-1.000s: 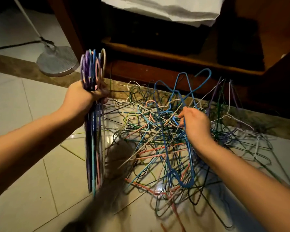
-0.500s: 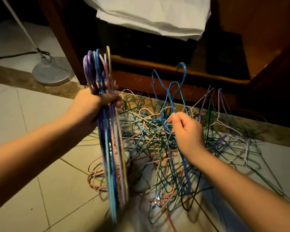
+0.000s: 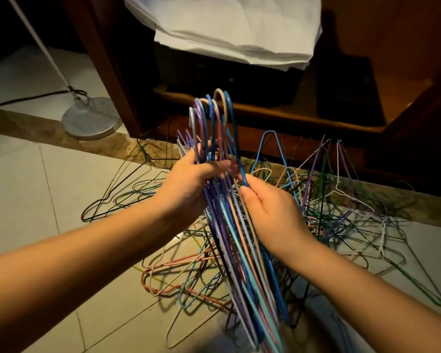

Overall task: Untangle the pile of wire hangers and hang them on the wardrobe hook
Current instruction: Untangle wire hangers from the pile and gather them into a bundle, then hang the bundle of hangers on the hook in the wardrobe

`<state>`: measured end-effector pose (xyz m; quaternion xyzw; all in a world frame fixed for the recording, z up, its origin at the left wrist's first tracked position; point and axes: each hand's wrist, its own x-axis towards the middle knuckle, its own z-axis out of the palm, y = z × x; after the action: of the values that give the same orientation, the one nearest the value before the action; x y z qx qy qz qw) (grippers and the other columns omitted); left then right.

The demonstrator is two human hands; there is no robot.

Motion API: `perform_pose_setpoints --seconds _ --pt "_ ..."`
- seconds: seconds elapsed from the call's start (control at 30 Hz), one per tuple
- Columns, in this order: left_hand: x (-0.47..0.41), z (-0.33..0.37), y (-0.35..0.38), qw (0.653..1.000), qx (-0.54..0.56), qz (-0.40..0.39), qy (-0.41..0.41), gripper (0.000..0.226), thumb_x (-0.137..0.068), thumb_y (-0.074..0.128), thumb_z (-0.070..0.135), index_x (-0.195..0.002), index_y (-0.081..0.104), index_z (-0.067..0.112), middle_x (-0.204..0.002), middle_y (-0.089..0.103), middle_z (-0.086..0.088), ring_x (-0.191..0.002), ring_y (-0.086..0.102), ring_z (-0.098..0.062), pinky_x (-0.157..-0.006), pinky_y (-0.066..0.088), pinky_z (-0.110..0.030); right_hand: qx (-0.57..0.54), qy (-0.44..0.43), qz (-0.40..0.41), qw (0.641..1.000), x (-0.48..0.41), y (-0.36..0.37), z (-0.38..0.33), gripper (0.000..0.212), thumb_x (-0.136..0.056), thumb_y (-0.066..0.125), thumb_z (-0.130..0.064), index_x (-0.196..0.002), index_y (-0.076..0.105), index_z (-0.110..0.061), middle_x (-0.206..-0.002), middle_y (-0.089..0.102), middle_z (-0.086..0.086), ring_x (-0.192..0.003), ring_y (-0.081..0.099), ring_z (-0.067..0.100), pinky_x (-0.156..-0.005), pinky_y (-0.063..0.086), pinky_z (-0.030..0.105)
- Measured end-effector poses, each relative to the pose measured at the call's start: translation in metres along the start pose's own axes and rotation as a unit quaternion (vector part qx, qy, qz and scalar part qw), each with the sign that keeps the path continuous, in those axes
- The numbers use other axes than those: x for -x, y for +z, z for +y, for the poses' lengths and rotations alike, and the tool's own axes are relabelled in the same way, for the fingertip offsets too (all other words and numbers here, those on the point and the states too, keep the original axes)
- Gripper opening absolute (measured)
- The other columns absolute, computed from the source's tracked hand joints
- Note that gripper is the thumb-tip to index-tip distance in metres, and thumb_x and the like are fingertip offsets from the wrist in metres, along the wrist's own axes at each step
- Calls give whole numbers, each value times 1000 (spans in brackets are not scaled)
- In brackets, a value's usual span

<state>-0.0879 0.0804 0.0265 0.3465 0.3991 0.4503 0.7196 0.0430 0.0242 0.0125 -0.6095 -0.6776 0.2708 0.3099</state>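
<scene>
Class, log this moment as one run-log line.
left hand grips hanger bundle | right hand pinches blue hanger against bundle | tangled pile on floor | wardrobe hook unseen

Right hand (image 3: 273, 212) off pile (image 3: 323, 207) — blue hanger (image 3: 243, 174) joins bundle (image 3: 237, 250)

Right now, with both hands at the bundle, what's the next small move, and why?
Probably tuck the blue hanger into the grip of the left hand, then free the right hand. The right hand pinches its neck right beside the bundle, hook roughly level with the others, and a tangled pile on the floor awaits sorting.
</scene>
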Motion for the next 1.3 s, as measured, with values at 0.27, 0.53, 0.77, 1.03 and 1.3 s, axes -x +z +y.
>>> perform_pose_setpoints --seconds 0.27,0.53,0.77,1.03,1.3 --pt "-13 3 21 990 3 -78 -120 40 -72 58 -4 -110 50 7 -90 51 -19 -74 58 -22 -63 55 -30 111 79 -105 985 -9 -28 0 28 -100 35 -25 -73 38 -21 -71 49 -2 -71 45 20 -54 28 33" --pt "-31 73 100 992 -4 -27 -122 17 -88 50 -4 -84 53 12 -63 52 -5 -55 56 -15 -52 52 -23 203 59 -121 970 -43 -120 -46 28 -100 35 -29 -105 56 -11 -107 63 10 -103 57 31 -83 45 39" --pt "-12 163 211 998 -3 -43 -38 17 -91 45 -5 -82 48 10 -68 50 -7 -60 54 -16 -53 51 -24 344 48 6 938 -36 -243 -127 26 -97 39 -24 -121 48 -19 -117 52 8 -108 54 32 -73 43 36" --pt "56 332 357 976 111 -165 -85 18 -78 49 -3 -94 46 6 -79 50 -14 -72 55 -20 -75 50 -33 311 206 27 927 -25 -418 -267 76 -85 56 -41 -146 14 -23 -136 40 6 -120 45 28 -91 40 40" --pt "127 537 466 960 203 -152 -115 14 -84 46 -5 -95 45 4 -89 48 -16 -95 47 -28 -103 39 -43 383 209 124 891 -50 -565 -458 29 -89 49 -13 -114 36 -15 -101 59 6 -73 53 26 -46 26 28"
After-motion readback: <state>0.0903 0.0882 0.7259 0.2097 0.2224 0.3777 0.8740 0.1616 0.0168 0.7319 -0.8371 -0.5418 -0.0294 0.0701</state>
